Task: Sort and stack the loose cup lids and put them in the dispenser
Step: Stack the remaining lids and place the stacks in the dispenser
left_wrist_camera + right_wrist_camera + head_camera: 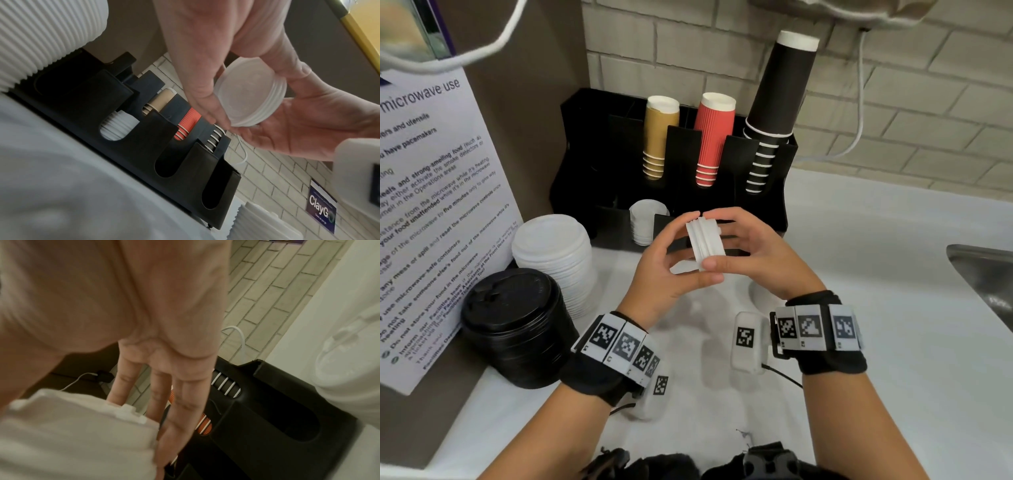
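Observation:
A short stack of white lids [704,241] stands on edge in the air, just in front of the black dispenser [616,161]. My left hand [683,255] grips the stack from the left, thumb below and fingers over the top. From the right, my right hand [729,240] holds the same stack between thumb and fingers. In the left wrist view the lids [252,95] sit between both hands. The right wrist view shows the lids [72,426] under my fingers [179,394]. White lids [645,219] fill one front slot of the dispenser.
A tall white lid stack [554,253] and a black lid stack [517,322] stand at the left, by a microwave notice [431,205]. More white lids [760,294] lie beneath my right wrist. Cups [714,137] fill the dispenser's back slots. A sink [983,274] lies to the right.

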`<action>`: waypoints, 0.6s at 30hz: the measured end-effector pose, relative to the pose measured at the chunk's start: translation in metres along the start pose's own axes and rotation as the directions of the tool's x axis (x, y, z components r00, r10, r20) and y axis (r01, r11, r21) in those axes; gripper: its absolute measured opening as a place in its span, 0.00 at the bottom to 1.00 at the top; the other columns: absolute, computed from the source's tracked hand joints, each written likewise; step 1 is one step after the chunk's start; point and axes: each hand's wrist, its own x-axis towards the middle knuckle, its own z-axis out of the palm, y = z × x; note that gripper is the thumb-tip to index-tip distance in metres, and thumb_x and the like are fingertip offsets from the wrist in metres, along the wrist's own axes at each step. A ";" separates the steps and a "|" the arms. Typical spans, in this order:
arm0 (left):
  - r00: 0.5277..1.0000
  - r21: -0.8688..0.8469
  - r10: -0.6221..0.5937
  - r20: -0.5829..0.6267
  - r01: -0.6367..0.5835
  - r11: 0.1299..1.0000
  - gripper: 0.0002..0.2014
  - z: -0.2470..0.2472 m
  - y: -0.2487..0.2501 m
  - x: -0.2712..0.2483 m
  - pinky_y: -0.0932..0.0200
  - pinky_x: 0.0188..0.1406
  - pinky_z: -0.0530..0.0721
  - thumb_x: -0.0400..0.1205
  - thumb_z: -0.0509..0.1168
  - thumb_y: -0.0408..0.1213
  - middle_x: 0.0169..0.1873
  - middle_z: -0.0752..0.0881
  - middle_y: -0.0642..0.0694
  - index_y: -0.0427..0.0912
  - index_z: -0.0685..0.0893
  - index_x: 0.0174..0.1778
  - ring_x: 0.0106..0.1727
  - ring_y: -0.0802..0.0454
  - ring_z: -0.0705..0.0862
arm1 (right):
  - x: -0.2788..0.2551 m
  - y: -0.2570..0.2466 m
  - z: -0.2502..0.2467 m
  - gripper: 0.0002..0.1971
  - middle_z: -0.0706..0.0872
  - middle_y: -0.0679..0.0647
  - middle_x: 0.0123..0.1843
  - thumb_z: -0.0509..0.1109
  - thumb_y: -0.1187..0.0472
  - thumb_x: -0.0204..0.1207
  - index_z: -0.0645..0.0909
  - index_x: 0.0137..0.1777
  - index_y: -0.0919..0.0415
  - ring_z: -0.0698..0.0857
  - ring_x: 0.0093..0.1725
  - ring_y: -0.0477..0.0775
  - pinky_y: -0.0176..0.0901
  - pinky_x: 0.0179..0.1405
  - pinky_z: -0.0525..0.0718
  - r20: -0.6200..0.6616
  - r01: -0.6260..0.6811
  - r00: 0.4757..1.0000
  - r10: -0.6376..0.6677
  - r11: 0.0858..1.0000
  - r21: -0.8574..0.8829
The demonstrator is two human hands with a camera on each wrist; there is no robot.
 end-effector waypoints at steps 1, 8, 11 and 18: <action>1.000 -0.004 0.005 -0.009 -0.005 1.000 0.40 0.000 0.000 0.000 0.65 0.51 0.85 0.64 0.83 0.39 0.65 0.80 0.58 0.63 0.75 0.71 0.64 0.61 0.82 | 0.001 0.000 0.002 0.31 0.85 0.53 0.61 0.81 0.59 0.65 0.76 0.69 0.53 0.85 0.61 0.51 0.51 0.62 0.85 -0.007 0.000 1.000 0.000 1.000 0.011; 1.000 -0.036 -0.017 0.016 0.018 0.999 0.40 -0.003 0.005 -0.001 0.61 0.51 0.86 0.61 0.83 0.42 0.64 0.82 0.60 0.64 0.76 0.69 0.64 0.58 0.83 | 0.000 0.003 -0.003 0.31 0.85 0.56 0.63 0.80 0.59 0.67 0.76 0.70 0.54 0.86 0.61 0.53 0.52 0.62 0.85 0.059 -0.026 0.998 0.021 0.997 0.076; 1.000 -0.030 -0.014 -0.005 0.013 0.999 0.41 -0.001 0.005 0.000 0.61 0.51 0.86 0.62 0.85 0.39 0.66 0.81 0.54 0.61 0.75 0.70 0.63 0.58 0.83 | 0.002 0.003 -0.003 0.31 0.85 0.56 0.62 0.80 0.58 0.67 0.76 0.71 0.54 0.86 0.60 0.54 0.55 0.63 0.85 0.054 -0.026 0.998 0.022 0.997 0.076; 0.999 -0.020 -0.002 -0.046 0.002 1.000 0.42 -0.001 0.005 0.001 0.64 0.52 0.85 0.61 0.81 0.38 0.64 0.81 0.56 0.59 0.72 0.71 0.63 0.62 0.83 | 0.009 -0.002 0.002 0.32 0.87 0.56 0.61 0.81 0.58 0.64 0.77 0.70 0.56 0.87 0.60 0.53 0.53 0.63 0.85 0.033 -0.024 0.999 0.023 0.999 0.042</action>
